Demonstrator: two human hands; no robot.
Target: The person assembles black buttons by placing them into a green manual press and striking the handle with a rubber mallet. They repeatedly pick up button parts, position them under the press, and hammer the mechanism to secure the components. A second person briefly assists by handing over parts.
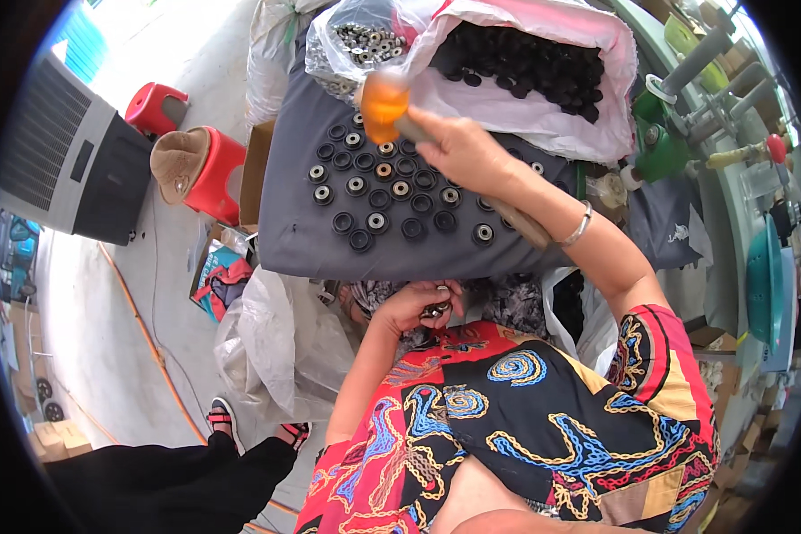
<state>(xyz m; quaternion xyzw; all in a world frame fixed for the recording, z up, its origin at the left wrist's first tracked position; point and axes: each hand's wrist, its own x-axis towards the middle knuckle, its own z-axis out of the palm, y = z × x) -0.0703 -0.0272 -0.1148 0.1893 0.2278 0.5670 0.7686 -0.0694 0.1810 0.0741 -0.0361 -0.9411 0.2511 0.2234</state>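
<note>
1. My right hand point(461, 149) was wrapped fully around the wooden handle point(516, 220) of a mallet, fingers closed tight, with no gap showing between palm and shaft.
2. The handle ran back under my wrist toward a silver bangle point(579, 224); the mallet's orange head point(384, 104) stuck out ahead of the knuckles, blurred, above the far edge of the grey work board point(294, 222).
3. My left hand point(414, 305) sat low, just off the board's near edge, fingers curled in around a few small dark metal parts point(436, 311). I could not tell how many it held.
4. On the board, the round black parts with metal centres point(378, 191) lay in loose rows directly below and to the left of the mallet hand, none of them touching the orange head as far as I could see.
5. The nearest of those parts sat just beside my right knuckles; the left hand was well apart from them, across the board's near edge.
6. Beyond the board a clear bag of metal pieces point(360, 40) and a white bag of black parts point(525, 62) lay open.
7. On the floor to the left stood red stools point(214, 173), and another person's sandalled feet point(222, 416) showed below.
</note>
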